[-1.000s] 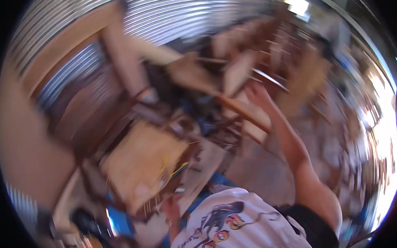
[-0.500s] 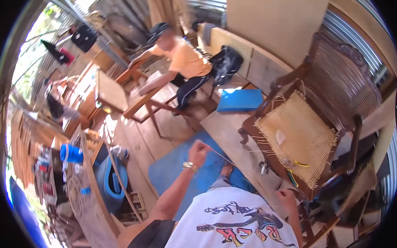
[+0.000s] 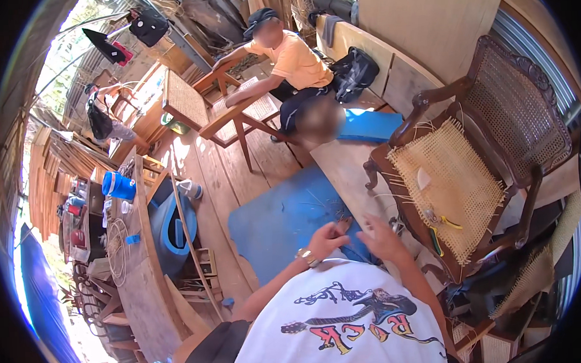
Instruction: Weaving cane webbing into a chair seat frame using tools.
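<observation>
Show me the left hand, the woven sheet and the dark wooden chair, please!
Left hand [image 3: 326, 242]: head view, on the back of the hand.
Woven sheet [image 3: 455, 181]: head view, the middle of its weave.
Dark wooden chair [image 3: 515, 106]: head view, the cane panel of its backrest.

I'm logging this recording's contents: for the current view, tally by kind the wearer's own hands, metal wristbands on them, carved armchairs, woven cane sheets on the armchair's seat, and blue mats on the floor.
Left hand and right hand: 2
Metal wristband: 1
Carved armchair: 1
Woven cane sheet: 1
Blue mat: 1
Total: 6
</observation>
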### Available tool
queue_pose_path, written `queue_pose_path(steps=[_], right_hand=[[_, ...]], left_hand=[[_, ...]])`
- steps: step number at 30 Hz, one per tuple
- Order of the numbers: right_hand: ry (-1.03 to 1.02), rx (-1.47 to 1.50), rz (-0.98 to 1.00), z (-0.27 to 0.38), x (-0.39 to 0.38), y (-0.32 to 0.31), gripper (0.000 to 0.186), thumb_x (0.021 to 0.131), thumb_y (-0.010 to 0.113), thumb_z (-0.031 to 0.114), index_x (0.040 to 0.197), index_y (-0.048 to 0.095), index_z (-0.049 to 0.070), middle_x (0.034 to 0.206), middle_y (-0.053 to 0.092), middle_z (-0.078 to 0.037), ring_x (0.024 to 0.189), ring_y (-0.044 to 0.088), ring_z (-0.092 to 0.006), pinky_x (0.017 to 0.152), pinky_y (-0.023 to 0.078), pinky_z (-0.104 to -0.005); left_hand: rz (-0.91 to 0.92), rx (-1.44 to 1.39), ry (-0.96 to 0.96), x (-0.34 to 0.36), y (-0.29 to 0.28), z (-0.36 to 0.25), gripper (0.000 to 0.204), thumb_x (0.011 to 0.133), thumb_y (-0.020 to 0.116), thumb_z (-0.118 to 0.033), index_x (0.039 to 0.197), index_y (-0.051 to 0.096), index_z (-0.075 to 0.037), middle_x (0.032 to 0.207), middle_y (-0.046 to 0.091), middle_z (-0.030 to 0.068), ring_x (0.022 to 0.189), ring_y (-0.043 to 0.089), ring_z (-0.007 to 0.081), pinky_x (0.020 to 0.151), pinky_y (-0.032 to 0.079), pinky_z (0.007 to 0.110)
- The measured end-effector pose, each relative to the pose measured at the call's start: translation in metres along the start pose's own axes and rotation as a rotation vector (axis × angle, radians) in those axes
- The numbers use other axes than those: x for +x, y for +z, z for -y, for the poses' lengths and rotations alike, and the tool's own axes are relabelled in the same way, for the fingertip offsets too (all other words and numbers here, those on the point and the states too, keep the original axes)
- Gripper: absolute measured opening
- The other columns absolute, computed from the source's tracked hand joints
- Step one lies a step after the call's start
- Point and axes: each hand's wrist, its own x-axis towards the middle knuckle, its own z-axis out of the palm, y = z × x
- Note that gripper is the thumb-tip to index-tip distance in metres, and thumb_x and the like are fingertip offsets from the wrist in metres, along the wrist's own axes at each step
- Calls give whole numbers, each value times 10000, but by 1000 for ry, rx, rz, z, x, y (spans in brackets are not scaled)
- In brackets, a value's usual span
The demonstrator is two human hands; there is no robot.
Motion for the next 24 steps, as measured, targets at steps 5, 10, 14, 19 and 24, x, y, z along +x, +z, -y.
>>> queue_pose_path(steps=[5, 10, 14, 19, 24], right_hand=[[452, 382, 90, 11, -13, 18, 458, 906, 596, 236, 1256, 488, -40, 943, 653, -195, 848, 644, -272, 786, 489, -354], [514, 461, -15, -1, -35, -4, 243, 919, 564, 164, 1086, 577, -13, 803, 654, -77, 656, 600, -114, 577, 460, -252], [560, 497, -33, -34, -60, -6, 202, 913, 577, 166, 1034, 609, 7, 768, 650, -75, 624, 595, -118, 552, 457, -263], [740, 71, -256, -138, -178, 5, 243, 869, 623, 235, 917, 644, -2, 728, 643, -99, 606, 616, -206, 567, 478, -324], [1206, -396, -198, -145, -405, 56, 289, 850, 613, 290, 905, 673, 12, 797, 663, -150, 707, 638, -298, 654, 501, -400]], left_hand=[[67, 196, 87, 23, 28, -2, 79, 920, 600, -101, 925, 580, -25, 838, 652, 55, 737, 614, 109, 649, 505, 259], [58, 391, 147, 25, 52, -10, 150, 907, 598, -175, 936, 621, -30, 756, 676, 109, 680, 650, 170, 617, 492, 324], [185, 575, 283, 38, 69, -23, 202, 918, 566, -227, 877, 609, -35, 722, 648, 132, 650, 642, 204, 578, 465, 335], [278, 761, 254, 55, 84, -69, 176, 928, 576, -211, 928, 657, -54, 707, 638, 36, 644, 566, 100, 580, 445, 277], [448, 46, 120, 64, 86, -156, 238, 947, 544, -249, 916, 657, -42, 682, 597, -4, 533, 375, 16, 491, 313, 200]])
